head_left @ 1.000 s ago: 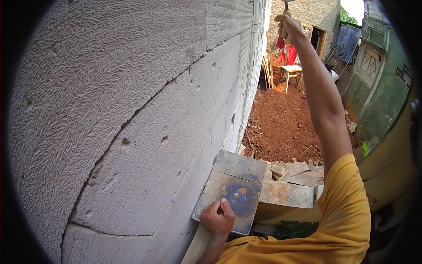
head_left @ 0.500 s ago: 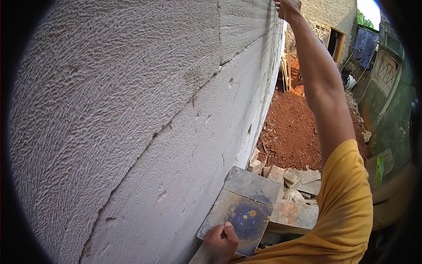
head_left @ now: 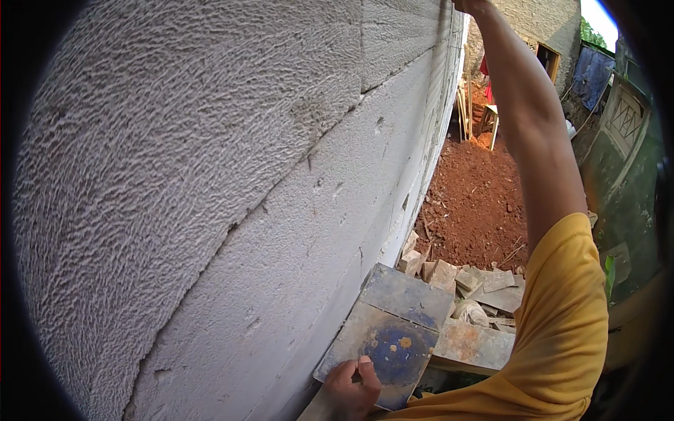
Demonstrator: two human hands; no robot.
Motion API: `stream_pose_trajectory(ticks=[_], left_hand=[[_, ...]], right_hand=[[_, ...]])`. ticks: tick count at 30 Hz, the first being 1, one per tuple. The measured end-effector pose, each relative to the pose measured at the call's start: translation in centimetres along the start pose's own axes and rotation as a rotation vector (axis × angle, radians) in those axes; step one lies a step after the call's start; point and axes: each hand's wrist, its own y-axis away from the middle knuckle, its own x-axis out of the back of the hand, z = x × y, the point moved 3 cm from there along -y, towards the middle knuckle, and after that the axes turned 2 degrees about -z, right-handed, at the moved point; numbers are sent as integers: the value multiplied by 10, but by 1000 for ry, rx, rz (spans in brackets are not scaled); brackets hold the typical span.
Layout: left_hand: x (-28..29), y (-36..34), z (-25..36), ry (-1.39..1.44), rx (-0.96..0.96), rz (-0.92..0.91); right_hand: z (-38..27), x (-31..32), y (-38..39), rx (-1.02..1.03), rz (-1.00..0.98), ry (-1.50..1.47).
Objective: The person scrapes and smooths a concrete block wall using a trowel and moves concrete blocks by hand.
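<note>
Low in the middle, my left hand (head_left: 351,387) is closed at the near edge of a flat, worn board (head_left: 379,298). Its thumb lies on the top face. The board is grey with a dark blue stained patch, small tan spots and a seam across it. It lies close against a rough white block wall (head_left: 274,231). My right arm stretches up and away along that wall. My right hand (head_left: 474,5) is at the top edge of the picture, near the wall's far end. Its fingers are mostly cut off, so what it may hold is hidden.
Broken tiles and block pieces (head_left: 484,284) are piled beyond the board, with a larger slab (head_left: 474,342) beside it. Past them is red soil (head_left: 477,203). Wooden poles and a small wooden stand (head_left: 489,123) are farther off. A green wall (head_left: 618,203) runs along the right.
My right hand has moved slightly up and right, now mostly out of the picture. The view has shifted a little, uncovering the wooden stand. My left hand and the board hold their place.
</note>
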Motion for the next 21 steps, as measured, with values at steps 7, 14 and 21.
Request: stream_pose_trajectory(ticks=[7, 14, 21], left_hand=[[1, -1, 4, -44, -31, -31], [-1, 5, -5, -124, -96, -39], [-6, 14, -7, -161, -185, 114]], right_hand=[[12, 14, -18, -245, -194, -312], [37, 7, -54, -402, -501, -379], [41, -5, -52, -339, -493, -671]])
